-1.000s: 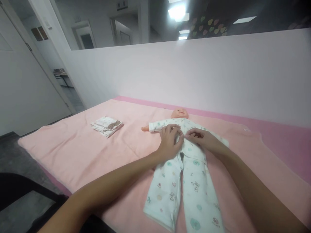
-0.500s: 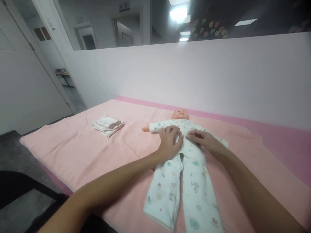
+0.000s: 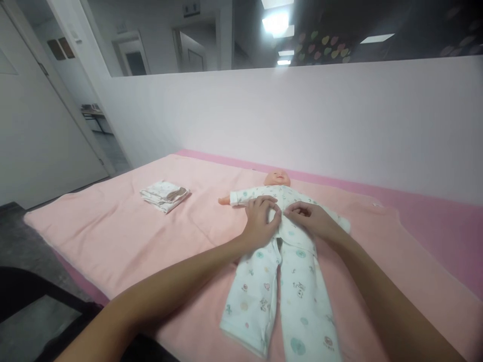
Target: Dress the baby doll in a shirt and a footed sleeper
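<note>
Nearest, toward the blanket's (image 3: 113, 241) near edge, lie the printed trousers (image 3: 300, 274), legs side by side, one running out of view. Above them the matching top (image 3: 296, 234) covers the doll (image 3: 277, 178), whose head points to the far edge. The left hand (image 3: 259, 221) arches over the top, thumb and forefinger pinching cloth at its front; the right hand (image 3: 315, 218), fingers curled, pinches just beside. Against half a second ago, the right fingers look more bent; the hands otherwise keep their places, and the view has shifted slightly. The folded cloth (image 3: 165, 196) rests unmoved toward the blanket's far left corner. The prints show circles and small animal figures; any lettering is too small to read, as on the white tag (image 3: 377, 204) near the far right edge.
</note>
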A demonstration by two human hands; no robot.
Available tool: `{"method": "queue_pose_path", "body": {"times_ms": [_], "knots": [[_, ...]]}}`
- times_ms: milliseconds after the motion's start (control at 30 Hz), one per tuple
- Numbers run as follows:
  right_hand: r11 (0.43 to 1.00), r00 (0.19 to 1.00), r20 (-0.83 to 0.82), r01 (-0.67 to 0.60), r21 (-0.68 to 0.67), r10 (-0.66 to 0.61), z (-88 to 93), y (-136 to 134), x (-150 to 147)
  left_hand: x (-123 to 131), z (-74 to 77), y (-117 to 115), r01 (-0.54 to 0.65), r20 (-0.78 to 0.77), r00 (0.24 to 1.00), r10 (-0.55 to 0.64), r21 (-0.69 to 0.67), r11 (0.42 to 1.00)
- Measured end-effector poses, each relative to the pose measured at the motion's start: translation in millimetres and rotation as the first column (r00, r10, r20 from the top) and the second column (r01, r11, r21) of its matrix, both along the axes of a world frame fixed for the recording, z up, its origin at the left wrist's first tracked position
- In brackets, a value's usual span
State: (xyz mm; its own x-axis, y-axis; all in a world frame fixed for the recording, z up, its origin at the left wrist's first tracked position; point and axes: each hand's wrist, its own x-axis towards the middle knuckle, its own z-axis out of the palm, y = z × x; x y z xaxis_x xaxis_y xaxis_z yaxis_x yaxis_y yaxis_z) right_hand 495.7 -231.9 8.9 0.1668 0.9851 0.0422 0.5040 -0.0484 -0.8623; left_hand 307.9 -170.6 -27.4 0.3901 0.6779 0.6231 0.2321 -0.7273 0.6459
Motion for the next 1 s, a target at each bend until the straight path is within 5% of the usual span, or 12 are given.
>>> {"method": "queue_pose_path", "body": {"times_ms": [700,1000], "knots": [[0.998,0.994,-0.083,0.068,0.010,-0.067,3.5,-2,-10,-2,1.6,0,0.027,0.029,0.999,-0.026,-0.024,0.999],[0.988,0.989,0.003,0.147,-0.039,-0.147,11.1,-3,-22,-2,0.5,-1,-0.001,0.011,1.000,0.001,-0.045,0.999]]}}
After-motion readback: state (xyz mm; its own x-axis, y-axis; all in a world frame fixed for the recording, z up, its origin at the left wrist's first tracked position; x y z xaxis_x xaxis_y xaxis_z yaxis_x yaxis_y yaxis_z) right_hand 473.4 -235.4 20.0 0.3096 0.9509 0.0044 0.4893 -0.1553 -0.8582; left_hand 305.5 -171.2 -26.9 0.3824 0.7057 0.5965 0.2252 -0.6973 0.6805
